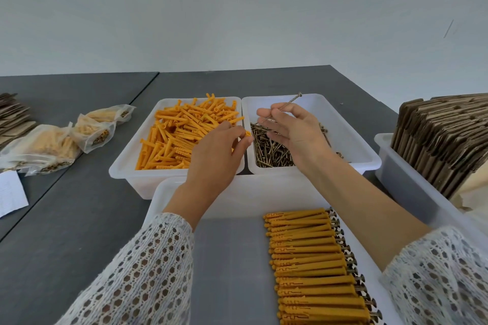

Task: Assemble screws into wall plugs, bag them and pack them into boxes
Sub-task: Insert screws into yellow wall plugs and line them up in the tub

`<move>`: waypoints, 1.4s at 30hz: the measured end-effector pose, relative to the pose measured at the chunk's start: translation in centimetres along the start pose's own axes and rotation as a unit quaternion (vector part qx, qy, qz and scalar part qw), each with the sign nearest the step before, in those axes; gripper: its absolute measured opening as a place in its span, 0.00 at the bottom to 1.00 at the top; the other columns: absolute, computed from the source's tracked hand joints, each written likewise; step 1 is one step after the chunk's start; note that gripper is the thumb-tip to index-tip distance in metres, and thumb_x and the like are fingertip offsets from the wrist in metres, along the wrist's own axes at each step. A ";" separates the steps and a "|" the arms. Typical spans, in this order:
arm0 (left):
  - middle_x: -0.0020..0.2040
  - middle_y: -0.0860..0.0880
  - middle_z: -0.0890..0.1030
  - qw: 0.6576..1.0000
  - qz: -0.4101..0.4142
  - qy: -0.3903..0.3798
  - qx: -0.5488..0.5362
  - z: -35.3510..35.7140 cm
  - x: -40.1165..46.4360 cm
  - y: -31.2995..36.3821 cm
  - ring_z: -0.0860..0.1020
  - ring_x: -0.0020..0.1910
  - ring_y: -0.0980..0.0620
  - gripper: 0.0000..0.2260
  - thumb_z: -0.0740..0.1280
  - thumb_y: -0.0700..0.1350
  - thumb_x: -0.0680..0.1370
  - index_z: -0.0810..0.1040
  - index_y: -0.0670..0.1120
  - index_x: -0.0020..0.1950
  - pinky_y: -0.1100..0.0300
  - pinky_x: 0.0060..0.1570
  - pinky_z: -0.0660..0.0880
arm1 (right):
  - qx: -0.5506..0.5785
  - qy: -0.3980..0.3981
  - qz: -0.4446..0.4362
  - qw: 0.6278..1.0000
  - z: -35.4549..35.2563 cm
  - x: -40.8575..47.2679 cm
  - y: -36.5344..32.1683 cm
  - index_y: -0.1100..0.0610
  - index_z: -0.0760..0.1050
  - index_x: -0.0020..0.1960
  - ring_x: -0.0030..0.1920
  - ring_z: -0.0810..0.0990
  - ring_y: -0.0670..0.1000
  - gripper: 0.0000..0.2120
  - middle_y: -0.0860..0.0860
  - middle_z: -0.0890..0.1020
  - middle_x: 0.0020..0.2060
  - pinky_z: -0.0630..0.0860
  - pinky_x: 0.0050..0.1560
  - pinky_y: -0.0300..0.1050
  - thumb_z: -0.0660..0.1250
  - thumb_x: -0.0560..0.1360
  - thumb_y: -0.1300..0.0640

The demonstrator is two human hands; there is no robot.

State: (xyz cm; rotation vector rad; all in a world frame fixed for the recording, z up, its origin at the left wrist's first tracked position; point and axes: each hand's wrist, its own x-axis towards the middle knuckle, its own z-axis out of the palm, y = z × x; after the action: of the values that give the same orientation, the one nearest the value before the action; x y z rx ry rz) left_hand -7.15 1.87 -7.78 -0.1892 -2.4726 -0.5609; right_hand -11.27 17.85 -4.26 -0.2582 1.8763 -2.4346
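Left hand [216, 150] reaching forward over the near right corner of the plug tray [126, 166], wrist bent slightly down, back of hand up, grip narrow: fingertips pinching one orange wall plug [247, 133] whose end sticks out toward the right. Right hand [293, 129] stretched over the screw tray [351, 140], palm turned left, fingers loosely spread, thumb and forefinger pinching a single long screw [282, 108] held aslant, head up and pointing toward the far right. Both forearms bare from the wrist, white net sleeves [148, 272] pushed back near the elbows.

Loose orange plugs [179, 134] heaped in the left tray; dark screws [269, 150] piled in the near left part of the right tray. Both trays side by side, touching, mid tabletop [79, 219]. Nearest, a third tray [237, 192] holding a neat row of assembled plugs with screws [314, 266] along its right side, heads pointing right. Filled bags [66, 140] near the left edge of the tabletop, beside a paper slip [10, 192]. Flat cardboard boxes [443, 137] stood on edge in a tray at the right edge.
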 end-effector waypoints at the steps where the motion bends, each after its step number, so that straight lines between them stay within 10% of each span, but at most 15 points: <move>1: 0.37 0.57 0.66 1.000 0.001 -0.002 0.003 0.0 0.0 0.0 0.67 0.34 0.60 0.09 0.62 0.53 0.83 0.72 0.54 0.43 0.61 0.31 0.59 | -0.031 -0.006 -0.015 0.999 0.3 -0.2 0.1 0.57 0.75 0.52 0.51 0.85 0.49 0.03 0.51 0.87 0.46 0.77 0.54 0.46 0.64 0.81 0.61; 7: 0.37 0.57 0.65 1.000 0.002 -0.005 0.004 0.0 0.0 -0.1 0.66 0.33 0.59 0.11 0.63 0.52 0.82 0.71 0.52 0.41 0.60 0.30 0.58 | -0.132 -0.048 -0.103 0.985 1.6 -0.8 0.8 0.59 0.76 0.47 0.43 0.85 0.44 0.07 0.52 0.87 0.40 0.78 0.41 0.33 0.61 0.81 0.65; 16: 0.39 0.55 0.69 1.000 0.003 -0.006 -0.004 -0.1 0.0 0.0 0.67 0.34 0.58 0.12 0.61 0.53 0.83 0.80 0.49 0.48 0.60 0.30 0.61 | -0.192 0.014 -0.160 0.968 1.9 -0.7 1.4 0.52 0.78 0.42 0.48 0.83 0.46 0.12 0.48 0.86 0.44 0.80 0.55 0.53 0.61 0.80 0.63; 26: 0.42 0.50 0.73 0.999 0.008 0.017 -0.027 -0.4 0.2 0.2 0.72 0.38 0.52 0.12 0.60 0.50 0.84 0.81 0.46 0.53 0.50 0.42 0.74 | -0.298 -0.123 -0.132 0.937 1.7 -0.9 1.6 0.53 0.75 0.62 0.48 0.80 0.41 0.12 0.44 0.83 0.46 0.76 0.52 0.40 0.62 0.81 0.50; 32: 0.41 0.54 0.77 0.980 0.069 0.114 -0.146 -2.4 0.1 3.4 0.73 0.39 0.59 0.12 0.62 0.48 0.83 0.80 0.44 0.47 0.66 0.40 0.67 | -0.228 0.102 -0.075 0.965 -2.3 1.9 1.1 0.55 0.73 0.55 0.42 0.77 0.47 0.15 0.52 0.82 0.44 0.74 0.49 0.47 0.52 0.83 0.47; 36: 0.34 0.56 0.80 0.948 0.135 -0.141 -0.250 -3.7 -1.0 7.6 0.80 0.37 0.57 0.11 0.63 0.48 0.82 0.80 0.50 0.42 0.60 0.38 0.76 | -0.099 0.228 0.094 0.964 -4.9 3.8 0.9 0.60 0.72 0.42 0.29 0.70 0.50 0.12 0.54 0.77 0.33 0.68 0.31 0.39 0.54 0.80 0.61; 42: 0.33 0.52 0.77 0.849 0.197 -0.483 -0.080 -1.3 -5.6 11.3 0.74 0.32 0.55 0.15 0.65 0.55 0.80 0.76 0.49 0.37 0.58 0.36 0.71 | -0.029 0.215 0.138 0.966 -5.2 3.5 0.8 0.58 0.73 0.40 0.27 0.70 0.49 0.13 0.52 0.77 0.30 0.68 0.29 0.37 0.53 0.78 0.65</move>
State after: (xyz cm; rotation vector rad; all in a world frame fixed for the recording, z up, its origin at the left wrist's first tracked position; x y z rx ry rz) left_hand 1.03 11.48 -6.14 -1.2980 -3.1659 -0.5655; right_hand -15.61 22.09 -5.95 0.5398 1.9701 -2.3785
